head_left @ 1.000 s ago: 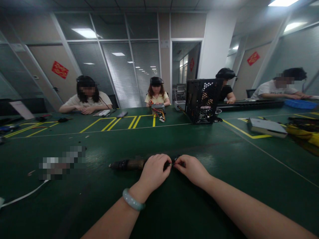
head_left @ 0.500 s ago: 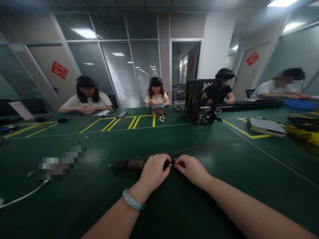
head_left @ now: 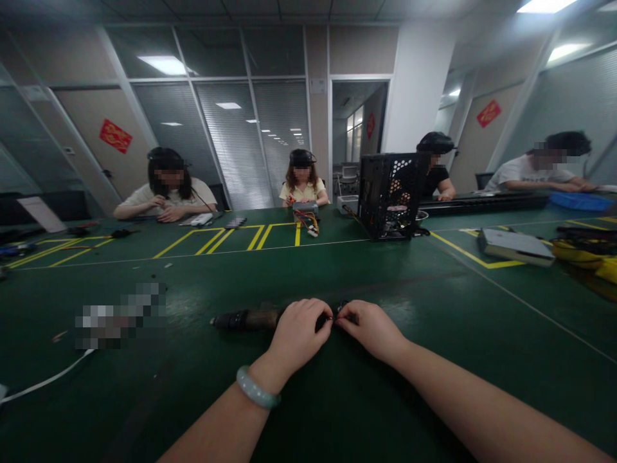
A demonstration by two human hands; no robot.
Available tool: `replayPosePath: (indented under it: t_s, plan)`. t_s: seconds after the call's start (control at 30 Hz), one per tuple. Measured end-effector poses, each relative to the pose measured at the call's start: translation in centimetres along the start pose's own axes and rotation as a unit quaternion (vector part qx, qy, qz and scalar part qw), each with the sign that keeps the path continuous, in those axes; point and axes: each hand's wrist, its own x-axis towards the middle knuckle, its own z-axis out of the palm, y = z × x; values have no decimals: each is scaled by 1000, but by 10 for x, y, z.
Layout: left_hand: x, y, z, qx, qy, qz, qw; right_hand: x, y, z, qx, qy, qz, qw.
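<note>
A dark, slim electric screwdriver (head_left: 245,319) lies across the green table, its pointed metal tip toward the left. My left hand (head_left: 299,328), with a pale green bangle (head_left: 258,388) on the wrist, covers the screwdriver's right end. Its thumb and fingers are closed around that dark end. Right beside it, my right hand (head_left: 371,325) is pinched, fingertips almost meeting the left ones. What the right fingertips hold is hidden; a bit of black cord (head_left: 343,305) shows just behind them.
A black computer case (head_left: 390,196) stands beyond my hands, with a grey power supply (head_left: 305,209) and its wires to its left. At right lies a silver box (head_left: 515,246). A white cable (head_left: 48,381) runs along the left. Several people sit across the table.
A small brassy spot between my fingertips is now mostly covered as my fingers shifted slightly. Both hands stay in place. The person at far left has raised a hand.
</note>
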Motion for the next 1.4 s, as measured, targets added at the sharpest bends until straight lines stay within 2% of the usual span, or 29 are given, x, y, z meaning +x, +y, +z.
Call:
replayPosePath:
  t_s: [0.37, 0.67, 1.0, 1.2, 1.4]
  plan:
    - [1, 2, -2, 12, -17, -11, 1000, -1, -9, -5, -17, -18, 29, 999]
    - [0, -3, 4, 5, 6, -11, 1000, -1, -8, -3, -6, -6, 20, 1000]
    - [-2, 1, -5, -12, -5, 2, 1000, -1, -6, 0, 0, 1, 19, 1000]
    - [-4, 3, -6, -14, -2, -34, 999, -2, -10, -2, -9, -8, 32, 999]
    - [-5, -3, -1, -16, 7, -25, 1000, -2, -13, -3, -8, -7, 36, 999]
